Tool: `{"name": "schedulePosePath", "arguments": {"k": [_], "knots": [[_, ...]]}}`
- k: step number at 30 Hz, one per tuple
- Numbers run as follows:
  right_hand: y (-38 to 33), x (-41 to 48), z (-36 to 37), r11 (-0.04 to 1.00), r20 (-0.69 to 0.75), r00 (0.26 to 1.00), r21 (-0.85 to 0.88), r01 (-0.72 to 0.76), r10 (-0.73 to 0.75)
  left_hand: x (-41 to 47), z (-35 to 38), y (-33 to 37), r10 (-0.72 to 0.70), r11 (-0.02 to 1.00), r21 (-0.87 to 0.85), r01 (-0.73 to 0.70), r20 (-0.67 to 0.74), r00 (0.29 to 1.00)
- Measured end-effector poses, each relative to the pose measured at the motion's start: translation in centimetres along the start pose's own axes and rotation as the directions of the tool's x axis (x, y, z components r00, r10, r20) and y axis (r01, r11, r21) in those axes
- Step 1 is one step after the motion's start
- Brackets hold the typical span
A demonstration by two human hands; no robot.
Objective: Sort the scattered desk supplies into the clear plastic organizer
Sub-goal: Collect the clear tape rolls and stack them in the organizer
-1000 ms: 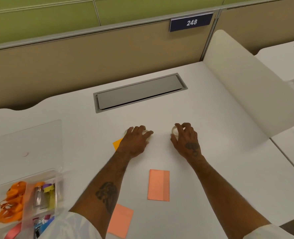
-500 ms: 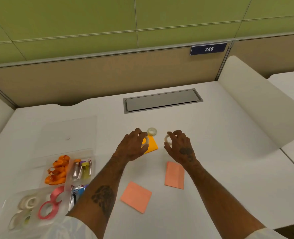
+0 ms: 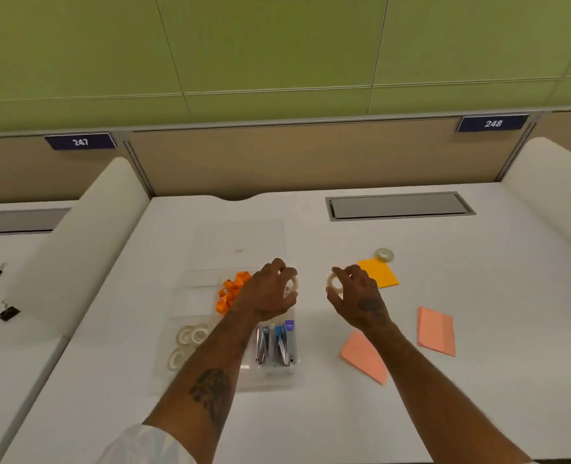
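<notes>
The clear plastic organizer (image 3: 207,283) lies on the white desk, holding orange ribbon (image 3: 233,289), clear tape rolls (image 3: 190,336) and staplers (image 3: 277,343). My left hand (image 3: 270,293) hovers over the organizer's right side and grips a clear tape roll (image 3: 293,283). My right hand (image 3: 354,296) is just right of the organizer and pinches another clear tape roll (image 3: 333,283). A third tape roll (image 3: 384,254) sits on the desk behind an orange sticky-note pad (image 3: 379,272).
Two salmon note pads (image 3: 366,358) (image 3: 436,331) lie on the desk to the right. A grey cable hatch (image 3: 399,205) is set in the desk at the back. White dividers (image 3: 86,236) stand on both sides; black binder clips (image 3: 8,313) lie on the neighbouring desk.
Both hands, each with a tape roll, have lifted off the desk and moved left toward the organizer. The view has swung left, so the organizer is now central.
</notes>
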State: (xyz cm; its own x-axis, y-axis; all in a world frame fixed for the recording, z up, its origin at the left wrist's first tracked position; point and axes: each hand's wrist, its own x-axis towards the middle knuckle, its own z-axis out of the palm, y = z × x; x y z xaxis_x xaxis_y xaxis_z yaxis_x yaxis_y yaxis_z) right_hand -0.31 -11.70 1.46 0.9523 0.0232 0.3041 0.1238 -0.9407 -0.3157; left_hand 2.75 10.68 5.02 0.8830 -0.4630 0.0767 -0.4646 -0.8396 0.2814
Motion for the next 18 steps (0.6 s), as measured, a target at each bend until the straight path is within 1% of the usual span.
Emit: {"name": "schedulePosePath", "arguments": {"k": [3,5,9,13,18], "knots": [[-4.7,-0.7,1.3,1.000,0.032,0.999,0.002,0.024,-0.024,-3.4,-1.5,-3.5,-0.026,1.000,0.001,0.026,0.006,1.000],[-7.6,-1.0,2.0,1.000,0.068,0.997,0.011,0.030,-0.030,-5.5,-2.3,-5.6,-0.019,1.000,0.010,0.019,0.013,1.000],[-12.2,-1.8,3.1,0.998,0.113,0.991,0.018,0.067,-0.069,-9.2,-3.3,-9.2,-0.050,0.996,0.080,0.049,0.010,0.999],[-15.6,-2.1,4.0,0.993,0.138,0.984,0.031,0.111,-0.114,-12.0,-3.5,-11.9,-0.123,0.988,0.099,0.119,0.038,0.992],[-18.0,-1.5,5.1,0.982,0.137,0.973,0.052,0.181,-0.187,-15.0,-3.1,-14.4,-0.199,0.974,0.118,0.192,0.056,0.978]]}}
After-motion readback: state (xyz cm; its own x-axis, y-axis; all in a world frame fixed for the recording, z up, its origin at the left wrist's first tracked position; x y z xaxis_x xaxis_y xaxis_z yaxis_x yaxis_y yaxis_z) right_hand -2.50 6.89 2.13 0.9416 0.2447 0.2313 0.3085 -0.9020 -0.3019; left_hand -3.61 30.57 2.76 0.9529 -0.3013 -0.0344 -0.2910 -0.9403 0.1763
